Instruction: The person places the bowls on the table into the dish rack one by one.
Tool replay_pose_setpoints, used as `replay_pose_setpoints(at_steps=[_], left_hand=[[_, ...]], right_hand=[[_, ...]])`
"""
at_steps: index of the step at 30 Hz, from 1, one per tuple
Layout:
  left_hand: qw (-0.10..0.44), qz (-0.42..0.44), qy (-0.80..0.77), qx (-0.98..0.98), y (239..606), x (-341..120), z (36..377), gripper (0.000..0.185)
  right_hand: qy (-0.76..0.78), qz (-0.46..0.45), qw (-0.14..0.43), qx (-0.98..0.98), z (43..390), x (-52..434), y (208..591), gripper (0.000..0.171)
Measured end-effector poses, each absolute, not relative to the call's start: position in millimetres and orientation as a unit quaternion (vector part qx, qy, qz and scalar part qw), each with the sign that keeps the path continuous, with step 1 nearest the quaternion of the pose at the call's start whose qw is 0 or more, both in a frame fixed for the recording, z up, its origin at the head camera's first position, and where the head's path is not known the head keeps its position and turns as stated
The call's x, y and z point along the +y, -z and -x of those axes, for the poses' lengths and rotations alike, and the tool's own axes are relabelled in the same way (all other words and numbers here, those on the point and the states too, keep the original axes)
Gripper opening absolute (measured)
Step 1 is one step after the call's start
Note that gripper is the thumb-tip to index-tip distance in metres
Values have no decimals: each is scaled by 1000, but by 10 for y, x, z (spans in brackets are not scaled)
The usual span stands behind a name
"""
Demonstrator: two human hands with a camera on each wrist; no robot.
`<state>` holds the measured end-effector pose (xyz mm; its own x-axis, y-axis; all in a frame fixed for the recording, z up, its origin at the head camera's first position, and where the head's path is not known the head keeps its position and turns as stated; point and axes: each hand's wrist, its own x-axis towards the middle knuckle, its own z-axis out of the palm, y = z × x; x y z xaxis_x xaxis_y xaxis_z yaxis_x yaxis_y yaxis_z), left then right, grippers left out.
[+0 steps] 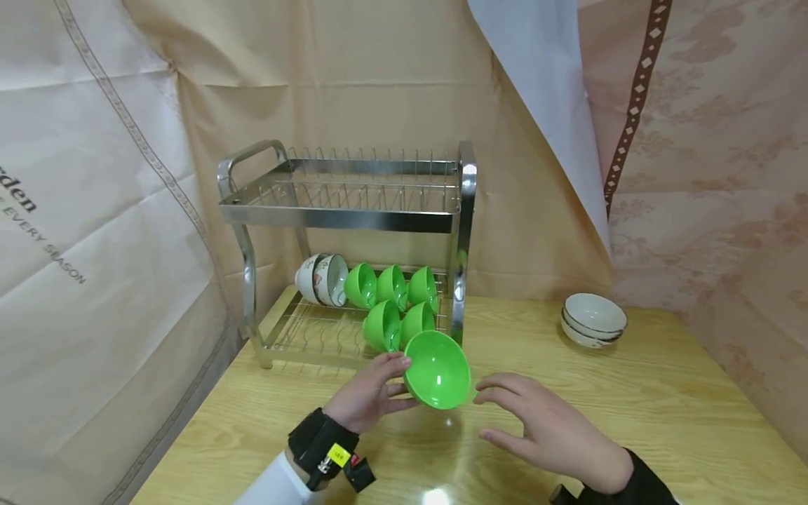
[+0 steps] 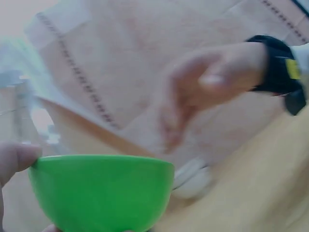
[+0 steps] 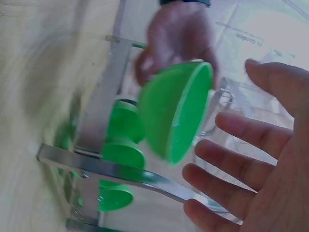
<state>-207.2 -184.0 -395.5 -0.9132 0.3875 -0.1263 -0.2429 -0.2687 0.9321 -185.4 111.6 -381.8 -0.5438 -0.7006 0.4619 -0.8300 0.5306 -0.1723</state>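
The left hand (image 1: 369,396) pinched a green bowl (image 1: 438,369) by its rim, thumb on the edge and fingers curled behind, holding it tilted above the wooden table (image 1: 663,414) just in front of the dish rack (image 1: 353,210). The right hand (image 1: 549,428) hovered just beside the bowl, fingers spread and not touching it. In the rack's lower tier stood 5 green bowls (image 1: 391,305) and 2 white bowls (image 1: 322,279). A stack of white bowls (image 1: 593,320) sat farther right. The cloth (image 1: 95,210) at the left read "EVERY SEASON".
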Motion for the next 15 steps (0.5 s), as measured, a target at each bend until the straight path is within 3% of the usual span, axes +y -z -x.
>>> replay_pose_setpoints(at_steps=[9, 15], left_hand=[[21, 22, -766, 642, 3759, -2617, 2074, 52], [-42, 81, -714, 694, 3794, -2836, 2205, 61]], right_hand=[[-148, -474, 136, -857, 2140, 498, 4070, 69], [-137, -476, 70, -866, 2267, -17, 4190, 79]])
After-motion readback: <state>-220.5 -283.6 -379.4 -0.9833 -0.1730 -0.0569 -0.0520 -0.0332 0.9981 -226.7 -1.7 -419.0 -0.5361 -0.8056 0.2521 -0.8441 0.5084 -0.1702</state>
